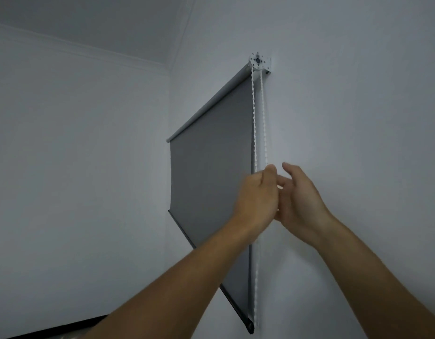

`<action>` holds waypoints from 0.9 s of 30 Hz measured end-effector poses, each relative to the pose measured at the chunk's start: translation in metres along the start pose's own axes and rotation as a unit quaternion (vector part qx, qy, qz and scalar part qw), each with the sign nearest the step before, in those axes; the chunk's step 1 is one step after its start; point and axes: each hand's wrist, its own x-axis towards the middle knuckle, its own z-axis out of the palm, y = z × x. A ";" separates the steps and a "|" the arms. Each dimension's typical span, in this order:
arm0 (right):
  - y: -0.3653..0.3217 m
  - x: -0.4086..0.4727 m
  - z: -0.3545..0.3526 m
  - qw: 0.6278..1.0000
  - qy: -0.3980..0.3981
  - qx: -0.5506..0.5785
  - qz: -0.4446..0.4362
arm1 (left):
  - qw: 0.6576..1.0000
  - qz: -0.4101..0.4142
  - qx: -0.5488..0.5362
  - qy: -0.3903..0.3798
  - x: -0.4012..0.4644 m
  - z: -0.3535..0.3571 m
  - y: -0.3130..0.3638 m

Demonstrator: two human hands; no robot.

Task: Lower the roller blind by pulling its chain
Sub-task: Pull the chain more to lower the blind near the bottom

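Now both hands raised beside the grey roller blind (211, 172). Left hand (258, 194) closed, grip clamped on the white bead chain (254, 113), just right of the blind's edge. Right hand (299, 201) open, fingers apart, close behind the left. Chain hanging from the bracket (259, 61) at the blind's top corner.

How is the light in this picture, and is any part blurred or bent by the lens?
Head view: the light is dim, even and bluish-grey, with no glare and only soft shadow beside the roller blind. The left hand and right hand at the chain look slightly soft. The wide lens splays the ceiling lines and the blind's edges.
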 end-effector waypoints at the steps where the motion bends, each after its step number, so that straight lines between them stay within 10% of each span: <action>1: -0.006 0.003 0.001 1.000 -0.009 0.019 -0.004 | 1.000 0.017 0.006 -0.001 -0.002 0.000 -0.004; 12: -0.038 0.026 0.017 0.990 -0.021 0.138 0.000 | 0.987 0.090 0.101 -0.086 -0.035 0.000 -0.042; 27: 0.012 -0.015 0.034 0.984 0.054 -0.101 -0.136 | 1.000 0.002 -0.005 -0.026 0.019 -0.013 -0.006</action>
